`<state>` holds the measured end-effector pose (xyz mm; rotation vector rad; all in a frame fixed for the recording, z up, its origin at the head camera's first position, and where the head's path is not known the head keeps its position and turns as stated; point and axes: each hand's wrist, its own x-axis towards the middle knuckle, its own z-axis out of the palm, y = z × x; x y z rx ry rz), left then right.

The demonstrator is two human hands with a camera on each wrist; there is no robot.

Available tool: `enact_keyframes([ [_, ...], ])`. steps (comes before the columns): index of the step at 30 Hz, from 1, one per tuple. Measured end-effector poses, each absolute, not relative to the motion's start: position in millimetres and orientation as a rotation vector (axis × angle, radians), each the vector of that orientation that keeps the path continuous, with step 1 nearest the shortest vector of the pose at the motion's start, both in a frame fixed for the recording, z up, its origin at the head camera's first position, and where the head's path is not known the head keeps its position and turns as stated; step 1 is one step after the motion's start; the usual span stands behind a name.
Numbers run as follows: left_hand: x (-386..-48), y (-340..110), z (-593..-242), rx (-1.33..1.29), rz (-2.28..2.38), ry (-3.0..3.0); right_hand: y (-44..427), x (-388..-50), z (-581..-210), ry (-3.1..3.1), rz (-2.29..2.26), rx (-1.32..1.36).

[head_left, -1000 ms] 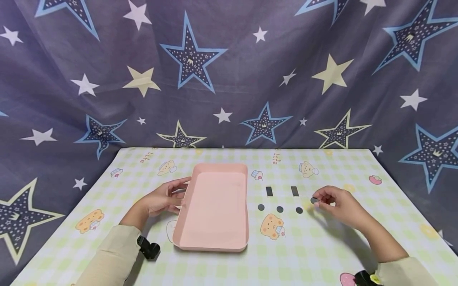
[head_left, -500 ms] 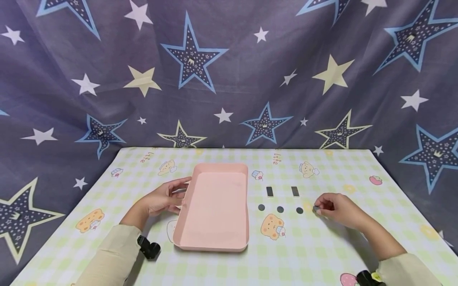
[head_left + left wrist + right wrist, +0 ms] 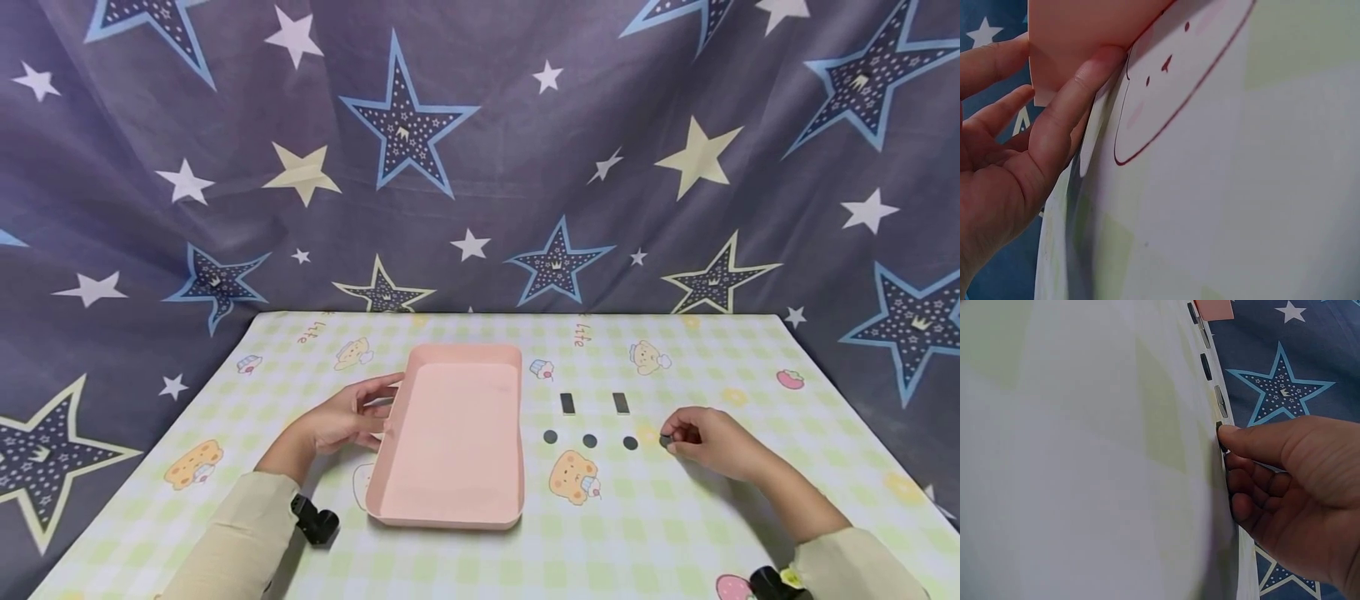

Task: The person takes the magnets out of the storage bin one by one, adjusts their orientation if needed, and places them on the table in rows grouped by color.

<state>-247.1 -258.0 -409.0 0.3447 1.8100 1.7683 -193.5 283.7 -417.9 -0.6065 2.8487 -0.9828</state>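
A shallow pink tray lies on the table, and my left hand rests against its left wall. Its extended fingers and thumb touch the tray's side in the left wrist view. My right hand pinches a small black disc between thumb and fingertips, down at the tablecloth. The right wrist view has the same disc edge-on beneath the thumb. Left of it, in a row, lie three more black discs, the nearest disc beside my fingertips. Behind them are two dark rectangular pieces, a left piece and a right piece.
A green-and-white checked tablecloth with cartoon prints covers the table. Behind it hangs a dark curtain patterned with stars. A black wrist camera sits on my left sleeve.
My right hand has come down and slightly nearer with the disc, to the end of the disc row. My left hand and the tray have stayed in place.
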Motion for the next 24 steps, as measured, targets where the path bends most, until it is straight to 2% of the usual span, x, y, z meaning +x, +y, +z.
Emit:
enact_keyframes([
  [11, -250.3, -257.1, -407.1, 0.34, 1.746, 1.868, 282.9, -191.7, -407.3, 2.891, -0.97, -0.571],
  [24, -235.1, -254.3, -406.3, 0.308, 1.671, 2.235, 288.4, -177.3, -393.1, 3.079, -1.063, -0.72],
])
